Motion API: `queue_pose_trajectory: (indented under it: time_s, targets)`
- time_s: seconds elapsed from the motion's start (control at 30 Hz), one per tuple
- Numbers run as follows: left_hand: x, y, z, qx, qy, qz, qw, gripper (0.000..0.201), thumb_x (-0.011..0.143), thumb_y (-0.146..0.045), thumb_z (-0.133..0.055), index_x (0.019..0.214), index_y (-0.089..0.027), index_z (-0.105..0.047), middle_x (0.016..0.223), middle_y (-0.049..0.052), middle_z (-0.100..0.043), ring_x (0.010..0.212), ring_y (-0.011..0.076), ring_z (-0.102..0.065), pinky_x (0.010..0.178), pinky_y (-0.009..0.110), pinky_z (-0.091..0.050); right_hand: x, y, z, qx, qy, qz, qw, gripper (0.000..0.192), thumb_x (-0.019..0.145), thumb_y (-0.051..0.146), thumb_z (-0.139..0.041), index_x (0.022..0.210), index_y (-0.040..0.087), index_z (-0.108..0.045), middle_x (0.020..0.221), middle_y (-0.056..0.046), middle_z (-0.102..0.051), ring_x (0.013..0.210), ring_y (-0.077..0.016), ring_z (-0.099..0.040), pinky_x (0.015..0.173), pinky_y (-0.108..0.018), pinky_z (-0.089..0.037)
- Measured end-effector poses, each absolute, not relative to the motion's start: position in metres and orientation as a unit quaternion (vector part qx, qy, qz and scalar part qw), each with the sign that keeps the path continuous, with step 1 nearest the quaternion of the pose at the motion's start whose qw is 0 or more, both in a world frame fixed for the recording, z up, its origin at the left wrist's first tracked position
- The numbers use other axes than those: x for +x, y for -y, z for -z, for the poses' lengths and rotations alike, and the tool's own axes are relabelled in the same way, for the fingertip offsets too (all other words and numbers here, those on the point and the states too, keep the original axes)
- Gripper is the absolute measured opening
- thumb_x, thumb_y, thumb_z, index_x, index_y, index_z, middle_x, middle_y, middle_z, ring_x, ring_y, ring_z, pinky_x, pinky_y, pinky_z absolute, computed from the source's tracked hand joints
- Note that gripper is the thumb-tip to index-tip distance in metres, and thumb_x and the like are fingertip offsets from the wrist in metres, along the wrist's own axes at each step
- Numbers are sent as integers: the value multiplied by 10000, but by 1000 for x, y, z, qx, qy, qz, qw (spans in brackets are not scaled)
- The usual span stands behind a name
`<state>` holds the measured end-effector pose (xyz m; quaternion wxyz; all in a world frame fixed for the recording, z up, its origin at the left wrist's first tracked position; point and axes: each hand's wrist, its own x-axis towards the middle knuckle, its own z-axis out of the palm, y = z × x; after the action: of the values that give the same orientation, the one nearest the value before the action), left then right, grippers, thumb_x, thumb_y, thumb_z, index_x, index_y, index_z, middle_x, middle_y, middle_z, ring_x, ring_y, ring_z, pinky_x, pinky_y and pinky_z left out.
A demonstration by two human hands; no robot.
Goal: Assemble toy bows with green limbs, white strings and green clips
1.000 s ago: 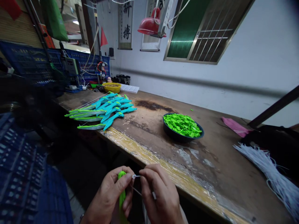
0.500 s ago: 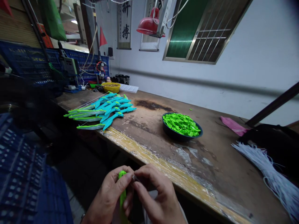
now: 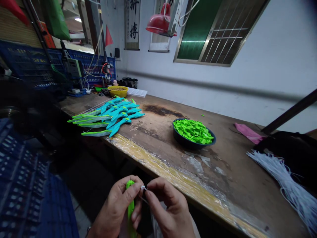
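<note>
My left hand (image 3: 115, 205) is closed around a bright green plastic strip (image 3: 130, 207), held upright with its rounded tip showing above the fingers; its lower part runs out of view. A white string (image 3: 143, 187) with a small loop or knot emerges between the left thumb and forefinger. My right hand (image 3: 172, 206) pinches this string between thumb and forefinger, a short way right of the green tip. Both hands are in front of the table edge. Whether the strip belongs to a larger piece cannot be seen.
Turquoise and green toy bows (image 3: 116, 114) lie piled on the table (image 3: 153, 132) at left. A dark bowl (image 3: 184, 142) holds green plastic pieces. White strings (image 3: 279, 178) lie in a bundle at right, near a pink cloth (image 3: 249, 133). Blue crates (image 3: 24, 195) stand at left.
My right hand has drawn slightly away to the right from my left fingers, and the white knotted string now shows between them. The left hand still grips the green strip.
</note>
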<state>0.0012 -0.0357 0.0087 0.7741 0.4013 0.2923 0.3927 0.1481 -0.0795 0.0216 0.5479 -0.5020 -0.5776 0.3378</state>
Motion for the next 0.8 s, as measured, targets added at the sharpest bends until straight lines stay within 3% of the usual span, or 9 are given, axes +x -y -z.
queue_pose_trajectory:
  time_s: [0.2,0.6,0.8]
  targets:
    - [1,35,-9,398,-284,-397,777,355,890,-480,-693,770,-151,-635,448,-48,-486,350,63,-403,366,160,-385,149,76,-25,-459,675,-198,543,150,953,97,-536,951,206,-640,821,-3,-634,722,-115,-622,666,-196,-508]
    - [2,36,-8,361,-296,-409,784,317,822,-457,-772,795,-170,-640,425,-61,-500,314,73,-416,341,167,-392,151,73,-30,-463,721,-164,488,198,1013,69,-417,959,209,-546,851,-6,-549,740,-116,-562,674,-217,-462]
    - [2,35,-6,343,-295,-407,794,319,828,-443,-771,763,-170,-619,428,-56,-513,312,72,-417,336,166,-395,149,75,-32,-474,727,-141,476,160,1000,68,-464,963,215,-514,831,13,-560,711,-105,-573,655,-200,-465]
